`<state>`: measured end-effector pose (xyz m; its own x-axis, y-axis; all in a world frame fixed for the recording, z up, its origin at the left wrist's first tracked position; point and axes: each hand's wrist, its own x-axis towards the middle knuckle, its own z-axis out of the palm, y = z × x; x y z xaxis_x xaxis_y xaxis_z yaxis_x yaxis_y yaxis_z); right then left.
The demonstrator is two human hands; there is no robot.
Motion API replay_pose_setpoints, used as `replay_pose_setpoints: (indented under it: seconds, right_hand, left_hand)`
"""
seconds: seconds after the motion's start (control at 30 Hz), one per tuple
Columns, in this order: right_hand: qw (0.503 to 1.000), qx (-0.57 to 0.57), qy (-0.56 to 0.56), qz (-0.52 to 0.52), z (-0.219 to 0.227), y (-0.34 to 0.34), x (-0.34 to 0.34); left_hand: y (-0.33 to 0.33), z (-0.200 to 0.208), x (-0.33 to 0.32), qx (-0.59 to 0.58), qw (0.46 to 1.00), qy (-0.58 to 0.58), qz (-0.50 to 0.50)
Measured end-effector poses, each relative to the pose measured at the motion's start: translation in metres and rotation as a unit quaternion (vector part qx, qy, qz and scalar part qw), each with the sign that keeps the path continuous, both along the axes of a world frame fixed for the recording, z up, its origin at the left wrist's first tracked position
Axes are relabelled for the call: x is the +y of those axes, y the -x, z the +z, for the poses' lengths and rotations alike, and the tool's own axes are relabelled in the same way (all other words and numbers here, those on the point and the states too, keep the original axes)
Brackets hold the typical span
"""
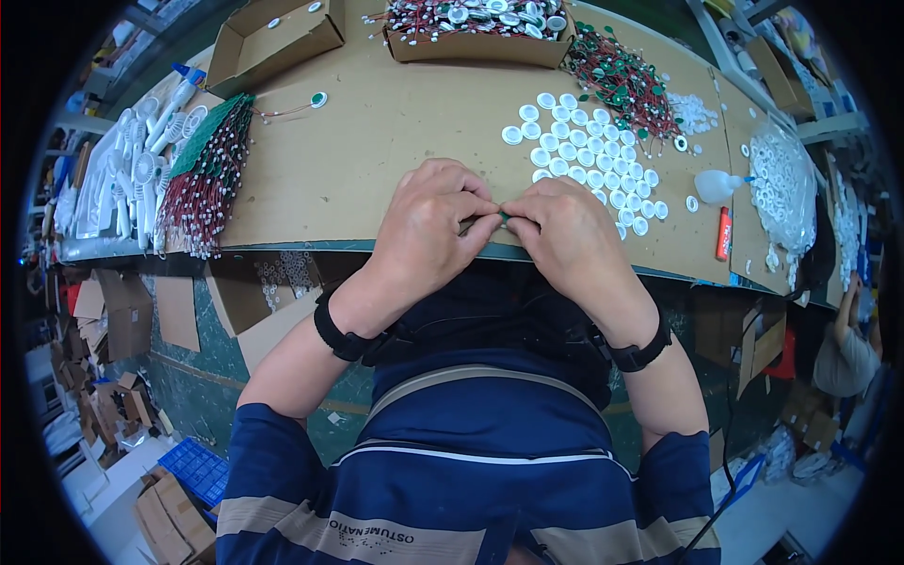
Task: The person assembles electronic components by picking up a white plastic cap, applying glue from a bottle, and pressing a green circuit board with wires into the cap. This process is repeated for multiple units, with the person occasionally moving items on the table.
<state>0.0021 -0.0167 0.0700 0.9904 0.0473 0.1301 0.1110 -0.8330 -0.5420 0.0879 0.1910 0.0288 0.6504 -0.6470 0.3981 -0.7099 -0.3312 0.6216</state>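
Pinch grip, both sides: L hand (428, 215) & R hand (573, 235) have fingers clamped on small green piece (505, 217), mostly hidden, exact type can't tell. Piece sits btwn the fingertips, over near edge of brown cardboard-topped desk (363, 151). Step in hand looks like fine two-hand work on that piece. Loose white round plastic caps (585, 156) lie just beyond R hand; heap of green discs w/ thin red wires (621, 80) farther back. Next move prob. calls for firm pinch, L steady, small R adjustments.
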Motion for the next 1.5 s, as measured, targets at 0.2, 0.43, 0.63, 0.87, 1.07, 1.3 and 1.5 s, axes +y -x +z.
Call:
replay_pose_setpoints:
  seconds: [0.2,0.43,0.63,0.87,1.07,1.3,1.5]
  right_hand:
    - [1.000,0.010,0.001,-0.002,0.000,-0.003,-0.002]
    - [1.000,0.006,0.013,0.016,0.004,-0.005,-0.004]
    - [0.999,0.003,0.027,0.044,0.006,-0.007,-0.008]
    - [0.998,0.008,0.013,0.066,0.007,-0.009,-0.013]
    - [0.998,0.010,0.013,0.068,0.006,-0.008,-0.012]
    - [0.997,-0.004,0.027,0.077,0.011,-0.008,-0.011]
    - [0.996,-0.015,0.052,0.068,0.012,-0.007,-0.006]
  left_hand:
    - [0.000,0.000,0.001,-0.005,1.000,-0.002,0.001]
    - [-0.001,0.000,0.000,0.000,1.000,0.001,-0.004]
    - [0.000,0.004,0.001,0.003,1.000,-0.006,-0.007]
    - [0.000,0.004,0.000,-0.011,1.000,-0.005,-0.002]
    - [0.002,0.003,-0.001,0.001,1.000,0.000,0.004]
    - [0.002,0.003,-0.004,0.001,1.000,-0.008,0.016]
    - [0.002,0.007,-0.004,-0.011,1.000,-0.014,0.011]
